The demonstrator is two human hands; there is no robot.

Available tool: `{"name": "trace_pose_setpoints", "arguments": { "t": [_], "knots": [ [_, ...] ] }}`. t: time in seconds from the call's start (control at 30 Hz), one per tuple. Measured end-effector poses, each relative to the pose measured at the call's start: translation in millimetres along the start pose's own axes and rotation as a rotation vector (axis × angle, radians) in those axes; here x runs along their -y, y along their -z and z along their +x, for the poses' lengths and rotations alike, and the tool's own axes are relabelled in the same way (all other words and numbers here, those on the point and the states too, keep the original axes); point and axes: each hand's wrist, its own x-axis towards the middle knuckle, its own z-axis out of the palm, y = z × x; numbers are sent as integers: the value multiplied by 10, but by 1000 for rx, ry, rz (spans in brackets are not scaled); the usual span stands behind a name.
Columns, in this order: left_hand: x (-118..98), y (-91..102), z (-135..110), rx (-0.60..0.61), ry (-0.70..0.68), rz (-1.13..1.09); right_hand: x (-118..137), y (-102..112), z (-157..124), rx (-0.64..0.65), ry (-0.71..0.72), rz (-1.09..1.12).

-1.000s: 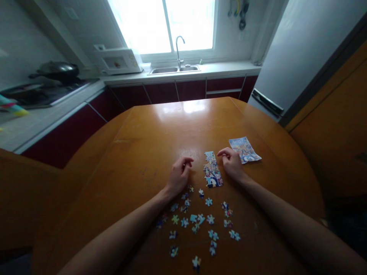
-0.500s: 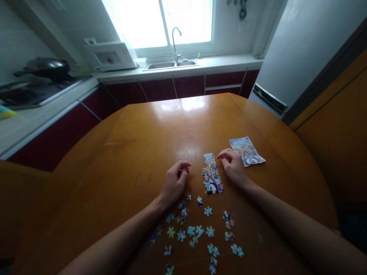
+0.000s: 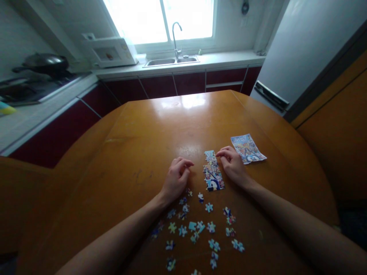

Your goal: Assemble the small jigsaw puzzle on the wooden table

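Left hand [image 3: 176,178] and right hand [image 3: 233,166] are flanking the part-built jigsaw [image 3: 213,172], loosely curled, thumbs apart, gripping nothing; light fingertip pressure would be keeping its joins level.

The table [image 3: 160,130] I'm looking at is orange-brown, the puzzle strip [image 3: 212,172] many-coloured, with dark blue and white at its near end. Loose pieces [image 3: 172,227] show pale blue, navy and yellow-green; the picture sheet [image 3: 247,147] is bluish and busily patterned, the cupboards [image 3: 159,87] dark red.
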Motion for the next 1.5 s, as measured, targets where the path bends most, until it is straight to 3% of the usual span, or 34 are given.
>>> {"name": "trace_pose_setpoints", "arguments": {
  "t": [0.53, 0.77, 0.87, 1.07, 1.17, 1.3, 1.5],
  "knots": [
    [18, 2, 33, -42, 44, -123, 7, 23, 5, -1, -12, -11],
    [45, -11, 39, -3, 51, -100, -26, 23, 4, 5, -7, -24],
    [43, 42, 73, 137, 61, -88, -31, 27, 7, 5, -3, -28],
    [-52, 371, 172, 637, 84, -75, -38, 29, 6, 10, 9, -44],
    [-72, 519, 215, 800, 27, -32, -34, 27, 7, 15, 10, -53],
    [-33, 570, 252, 892, -46, -2, -24, 31, 11, 17, 11, -51],
    [19, 523, 233, 862, -165, 43, -39, 29, 12, 20, 12, -52]
  ]
}}
